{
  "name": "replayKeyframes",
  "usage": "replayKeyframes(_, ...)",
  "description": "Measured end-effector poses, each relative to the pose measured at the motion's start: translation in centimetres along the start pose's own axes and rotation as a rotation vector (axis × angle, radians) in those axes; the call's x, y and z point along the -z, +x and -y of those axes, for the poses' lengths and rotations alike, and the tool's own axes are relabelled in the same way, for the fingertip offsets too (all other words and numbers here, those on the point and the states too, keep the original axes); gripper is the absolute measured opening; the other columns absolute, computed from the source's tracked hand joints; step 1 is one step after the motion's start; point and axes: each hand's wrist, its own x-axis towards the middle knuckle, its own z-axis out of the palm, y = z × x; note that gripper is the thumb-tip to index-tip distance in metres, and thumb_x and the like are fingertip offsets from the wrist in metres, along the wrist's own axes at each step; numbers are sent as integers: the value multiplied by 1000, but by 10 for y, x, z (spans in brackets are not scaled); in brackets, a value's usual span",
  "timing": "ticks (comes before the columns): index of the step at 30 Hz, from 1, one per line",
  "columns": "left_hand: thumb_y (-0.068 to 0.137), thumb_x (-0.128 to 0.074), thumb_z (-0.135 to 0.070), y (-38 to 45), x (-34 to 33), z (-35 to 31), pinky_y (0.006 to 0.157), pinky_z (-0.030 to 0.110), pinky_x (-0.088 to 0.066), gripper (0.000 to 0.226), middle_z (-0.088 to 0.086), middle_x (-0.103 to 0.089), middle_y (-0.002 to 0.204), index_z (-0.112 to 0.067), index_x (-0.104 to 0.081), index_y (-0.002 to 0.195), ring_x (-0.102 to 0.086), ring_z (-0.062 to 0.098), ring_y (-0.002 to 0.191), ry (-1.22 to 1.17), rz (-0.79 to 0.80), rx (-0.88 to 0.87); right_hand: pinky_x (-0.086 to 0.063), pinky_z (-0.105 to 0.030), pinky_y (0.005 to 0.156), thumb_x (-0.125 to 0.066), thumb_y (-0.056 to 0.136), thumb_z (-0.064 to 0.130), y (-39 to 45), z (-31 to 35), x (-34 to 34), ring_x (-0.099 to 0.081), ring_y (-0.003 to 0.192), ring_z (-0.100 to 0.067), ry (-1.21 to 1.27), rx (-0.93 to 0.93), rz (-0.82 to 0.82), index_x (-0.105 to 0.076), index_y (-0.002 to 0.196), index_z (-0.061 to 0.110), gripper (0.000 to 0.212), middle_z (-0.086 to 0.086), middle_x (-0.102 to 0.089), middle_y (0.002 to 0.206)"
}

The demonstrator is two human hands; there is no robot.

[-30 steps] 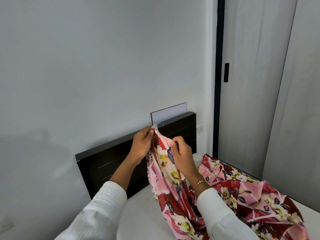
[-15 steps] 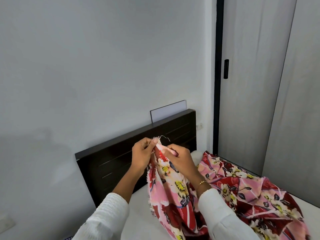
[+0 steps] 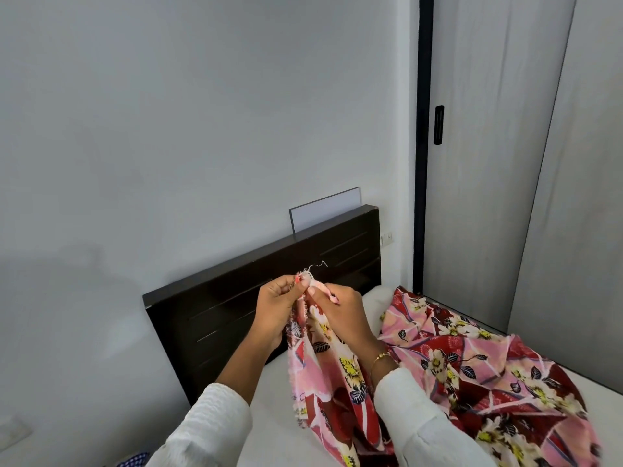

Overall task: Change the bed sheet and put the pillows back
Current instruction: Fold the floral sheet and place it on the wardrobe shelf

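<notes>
Headboard [image 3: 256, 298] at 12 o'clock against wall [image 3: 202, 129]; sheet [image 3: 472, 372] heaped on mattress [image 3: 273, 419] toward 2; door [image 3: 485, 163] at 1.

Lighting even, soft and bright. A faint, diffuse shadow lies on the pale grey painted wall [image 3: 168, 146] at lower left. Wide-angle distortion tilts the grey wardrobe door [image 3: 488, 163]. Focus sharp throughout; no glare.

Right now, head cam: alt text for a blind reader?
Both hands, left hand and right hand, pinch one frayed corner of a red-and-pink floral sheet that lies bunched on a bare white mattress, before a dark headboard.
</notes>
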Motion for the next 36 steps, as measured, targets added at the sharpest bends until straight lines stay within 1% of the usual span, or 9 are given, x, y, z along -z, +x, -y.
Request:
replayKeyframes(5, 98, -45, -18, 2, -3, -2, 63, 23, -51, 21, 6, -66, 81, -11, -63, 91, -65, 16, 71, -43, -202, 54, -39, -6, 57, -52, 94, 22, -13, -9, -1, -55, 63, 2, -73, -91, 118, -64, 85, 10, 18, 11, -54, 71)
replayKeyframes(8, 97, -45, -20, 7, 0, -6, 68, 26, -49, 20, 4, -64, 82, -16, -61, 86, -64, 16, 76, -32, -300, 31, -44, -9, 64, -52, 93, 23, -25, -16, 3, -58, 73, -1, -126, -59, 172, -64, 100, 5, 22, 5, -58, 83)
replayKeyframes(12, 98, -46, -22, 19, 8, -10, 79, 33, -51, 21, 5, -64, 86, -20, -58, 81, -64, 21, 85, -11, -382, 6, -44, -33, 63, -57, 90, 25, -38, -22, 7, -50, 67, -13, -161, -6, 222, -67, 89, -1, 29, 2, -51, 68)
replayKeyframes(14, 98, -44, -23, 24, 12, -10, 83, 35, -51, 21, 4, -63, 87, -21, -56, 80, -63, 22, 88, 11, -414, -2, -38, -36, 60, -55, 89, 30, -44, -25, 6, -45, 64, -16, -178, 19, 210, -67, 80, -2, 36, 3, -42, 61)
replayKeyframes(16, 99, -41, -23, 27, 14, -11, 80, 34, -50, 22, 3, -61, 86, -21, -53, 81, -62, 20, 85, 1, -422, 13, -40, -37, 63, -53, 91, 29, -50, -29, 7, -49, 67, -18, -170, -2, 234, -69, 84, -1, 34, -6, -52, 65)
replayKeyframes(20, 102, -34, -20, 23, 16, -16, 70, 23, -47, 23, 0, -64, 86, -21, -52, 86, -63, 12, 79, -20, -336, 14, -50, -31, 77, -42, 96, 29, -55, -43, 10, -62, 90, -21, -40, -240, 292, -65, 106, 0, 39, -15, -66, 97)
replayKeyframes(23, 102, -30, -18, 16, 17, -16, 63, 17, -49, 24, 1, -68, 87, -19, -51, 92, -66, 11, 79, -56, -218, 19, -43, -7, 65, -44, 96, 17, -48, -52, 16, -57, 80, -6, -94, -257, 298, -63, 109, 3, 26, -4, -63, 94)
replayKeyframes(29, 102, -30, -18, 10, 28, -11, 70, 25, -51, 25, -1, -73, 79, -15, -54, 98, -70, 13, 75, -72, -83, 44, -35, -6, 64, -52, 92, 10, -34, -71, 25, -50, 72, -7, -224, -130, 276, -67, 100, -1, 20, -2, -55, 84)
replayKeyframes(36, 101, -32, -15, 3, 43, -7, 67, 23, -55, 26, -1, -71, 68, -13, -54, 89, -67, 11, 64, -58, 83, 26, -35, -9, 73, -57, 88, 4, -27, -95, 6, -54, 92, -20, -334, -137, 348, -70, 97, -1, 17, -6, -54, 98)
